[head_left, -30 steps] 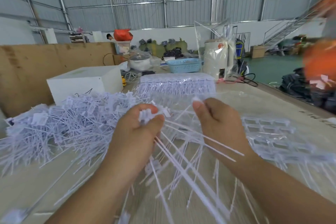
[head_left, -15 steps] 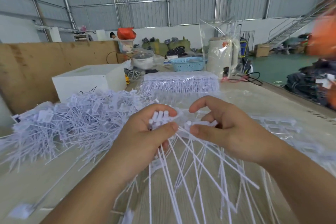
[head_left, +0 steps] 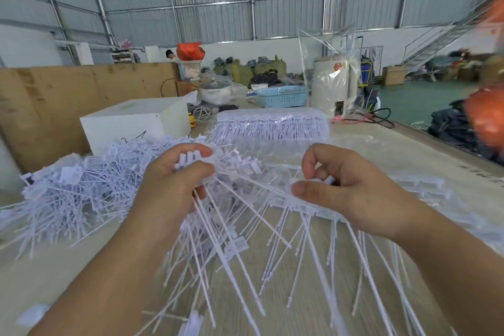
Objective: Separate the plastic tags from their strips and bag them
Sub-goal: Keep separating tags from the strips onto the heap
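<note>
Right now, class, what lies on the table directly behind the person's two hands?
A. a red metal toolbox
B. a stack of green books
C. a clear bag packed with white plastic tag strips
C: a clear bag packed with white plastic tag strips lies beyond the left hand and right hand.

Bright even daylight, soft shadows; wide-angle edge warp, right edge blurred.

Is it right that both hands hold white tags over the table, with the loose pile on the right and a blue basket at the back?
Not quite. The head view shows the loose pile on the left, not the right. The rest stands: the left hand and right hand each hold white tags over the table, and the blue basket sits at the back.
</note>
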The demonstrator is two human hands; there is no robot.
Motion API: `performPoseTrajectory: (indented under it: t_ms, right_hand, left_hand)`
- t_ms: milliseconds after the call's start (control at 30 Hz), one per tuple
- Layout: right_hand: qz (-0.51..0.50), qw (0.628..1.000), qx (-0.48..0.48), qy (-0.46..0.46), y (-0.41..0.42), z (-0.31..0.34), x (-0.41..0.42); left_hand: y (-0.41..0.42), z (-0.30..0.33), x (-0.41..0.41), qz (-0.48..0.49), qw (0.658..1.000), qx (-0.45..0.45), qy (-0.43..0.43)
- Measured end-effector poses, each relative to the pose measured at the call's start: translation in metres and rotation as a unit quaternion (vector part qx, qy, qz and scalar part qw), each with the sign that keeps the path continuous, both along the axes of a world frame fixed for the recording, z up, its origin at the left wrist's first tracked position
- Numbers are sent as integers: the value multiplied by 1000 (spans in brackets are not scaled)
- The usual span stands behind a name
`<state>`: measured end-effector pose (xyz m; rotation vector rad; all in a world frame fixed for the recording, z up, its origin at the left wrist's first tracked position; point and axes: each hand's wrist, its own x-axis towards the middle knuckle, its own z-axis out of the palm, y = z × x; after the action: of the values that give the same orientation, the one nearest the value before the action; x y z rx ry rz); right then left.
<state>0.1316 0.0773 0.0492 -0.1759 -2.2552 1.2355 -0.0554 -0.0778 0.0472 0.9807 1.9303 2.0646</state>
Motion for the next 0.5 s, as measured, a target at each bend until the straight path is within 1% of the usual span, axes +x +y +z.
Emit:
performPoseTrajectory:
  t_ms: [133,233,300,367,433,500]
  right_hand:
    - [2,1000,-4,3,-1,2,-1]
    - [5,1000,-14,9,0,2,0]
    - [23,999,-22,5,-2,-2,-1]
    - [52,998,-21,-8,-6,-8,-5]
    - [69,997,-8,-26,-11,-14,-9]
    - [68,997,0,-31,-12,-17,-11]
  left_hand:
    - [-3,-1,-16,12,999,-24,-19]
    - [-7,-1,-19,-20,997,-70,5]
    - [-7,-4,-12,-85,990,-111,29]
    - [-4,-7,3,-167,971,-156,68]
    - [0,-10,20,-245,952,-163,88]
    - [3,-10,29,-296,938,-151,97]
